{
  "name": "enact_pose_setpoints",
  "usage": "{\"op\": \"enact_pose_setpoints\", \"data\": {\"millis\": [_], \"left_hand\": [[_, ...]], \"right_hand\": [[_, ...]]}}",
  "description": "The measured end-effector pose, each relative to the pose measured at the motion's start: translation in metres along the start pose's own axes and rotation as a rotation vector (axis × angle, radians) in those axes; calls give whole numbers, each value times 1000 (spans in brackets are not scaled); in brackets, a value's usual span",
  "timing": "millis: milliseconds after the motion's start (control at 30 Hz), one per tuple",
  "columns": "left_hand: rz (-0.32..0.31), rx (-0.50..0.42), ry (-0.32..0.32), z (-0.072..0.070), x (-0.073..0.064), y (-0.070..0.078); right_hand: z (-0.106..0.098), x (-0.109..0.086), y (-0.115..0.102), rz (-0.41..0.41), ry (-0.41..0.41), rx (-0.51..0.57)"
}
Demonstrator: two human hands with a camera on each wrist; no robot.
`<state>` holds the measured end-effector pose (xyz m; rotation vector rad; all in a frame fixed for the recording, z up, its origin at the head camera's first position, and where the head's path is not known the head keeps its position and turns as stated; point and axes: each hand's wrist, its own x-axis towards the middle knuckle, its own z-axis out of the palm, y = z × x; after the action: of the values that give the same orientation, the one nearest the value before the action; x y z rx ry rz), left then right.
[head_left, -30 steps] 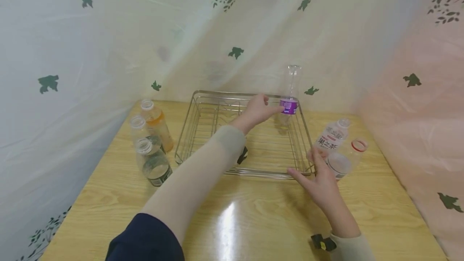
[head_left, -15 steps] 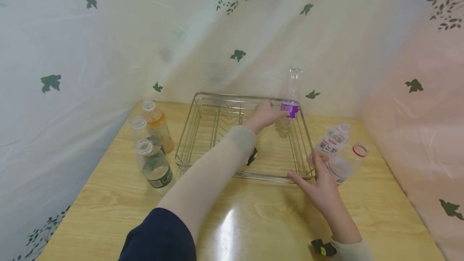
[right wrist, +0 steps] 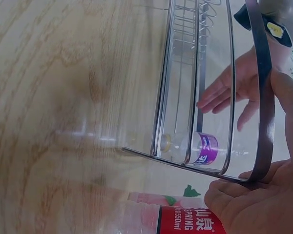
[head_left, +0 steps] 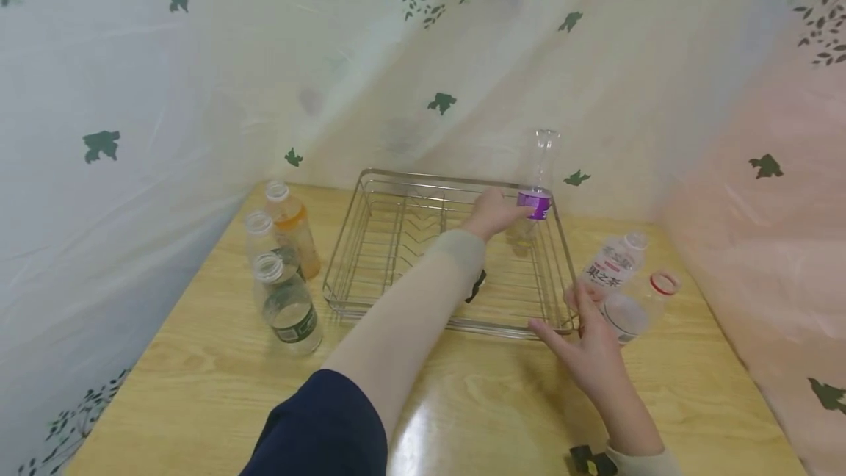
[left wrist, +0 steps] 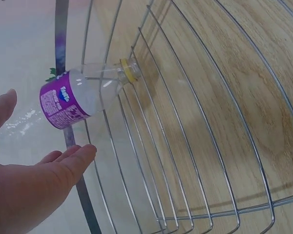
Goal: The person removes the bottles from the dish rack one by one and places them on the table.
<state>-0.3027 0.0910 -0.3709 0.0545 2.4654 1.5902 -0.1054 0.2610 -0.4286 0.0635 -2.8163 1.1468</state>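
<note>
A clear plastic bottle [head_left: 534, 204] with a purple label stands upside down in the wire dish rack [head_left: 492, 329], at its back right corner. In the left wrist view the yellow-ringed neck of this bottle [left wrist: 66, 100] points down among the wires. My left hand [head_left: 492, 213] reaches over the rack beside the bottle. The left wrist view shows that hand [left wrist: 44, 185] with thumb and fingers spread, a gap between them and the label. At the rack's front right corner my right hand [head_left: 598, 358] grips the rim, thumb on the front side, fingers round the outside.
Three bottles stand left of the rack: an orange-tinted bottle [head_left: 294, 233], a clear bottle [head_left: 260, 241] and a green-labelled bottle [head_left: 294, 318]. Right of it stand a white-labelled bottle [head_left: 611, 267] and a red-ringed bottle [head_left: 651, 300]. A patterned curtain [head_left: 370, 116] hangs behind.
The head view has shifted slightly. My left forearm has swung to the right, with the hand still beside the purple-labelled bottle. My right hand stays at the rack's corner.
</note>
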Motion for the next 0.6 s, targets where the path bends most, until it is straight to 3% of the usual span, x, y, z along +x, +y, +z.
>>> {"op": "enact_pose_setpoints", "data": {"millis": [233, 433, 600], "left_hand": [[-36, -41, -13, 0, 6, -1], [1, -34, 5, 6, 11, -1], [77, -59, 0, 19, 11, 5]], "right_hand": [[-2, 0, 0, 1, 0, 4], [0, -1, -1, 0, -5, 26], [1, -1, -2, 11, -1, 23]]}}
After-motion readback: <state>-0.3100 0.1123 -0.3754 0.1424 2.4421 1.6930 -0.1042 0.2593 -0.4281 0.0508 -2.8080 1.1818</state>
